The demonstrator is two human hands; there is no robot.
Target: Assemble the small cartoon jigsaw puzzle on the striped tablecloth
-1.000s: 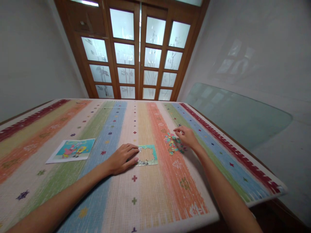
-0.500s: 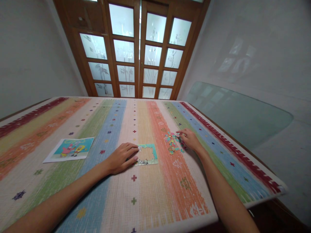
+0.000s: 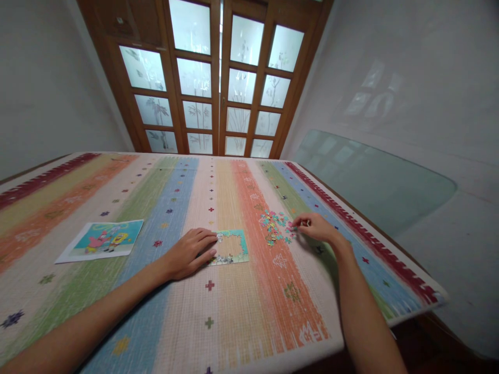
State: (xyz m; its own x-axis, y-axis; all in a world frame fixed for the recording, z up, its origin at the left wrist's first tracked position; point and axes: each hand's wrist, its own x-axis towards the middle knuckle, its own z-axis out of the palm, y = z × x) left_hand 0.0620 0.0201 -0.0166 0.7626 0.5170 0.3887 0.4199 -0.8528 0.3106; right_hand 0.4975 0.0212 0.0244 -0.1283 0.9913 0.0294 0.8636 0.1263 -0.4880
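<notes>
A small jigsaw frame [image 3: 230, 248], only its teal border assembled, lies on the striped tablecloth [image 3: 249, 311]. My left hand [image 3: 187, 253] rests flat beside its left edge, fingers stretched out and touching the border. A heap of loose puzzle pieces [image 3: 274, 226] sits to the right of the frame. My right hand [image 3: 316, 227] is at the right edge of that heap, fingers pinched together on a small puzzle piece.
A printed cartoon picture [image 3: 102, 239] lies at the left of the table. Wooden doors with frosted glass panes [image 3: 218, 78] stand behind the table. A sheet of glass [image 3: 374, 182] leans against the right wall. The table's near edge runs along the bottom right.
My right hand has slid from over the heap to its right edge and closed into a pinch. The left hand has stayed by the frame. The view has drifted slightly.
</notes>
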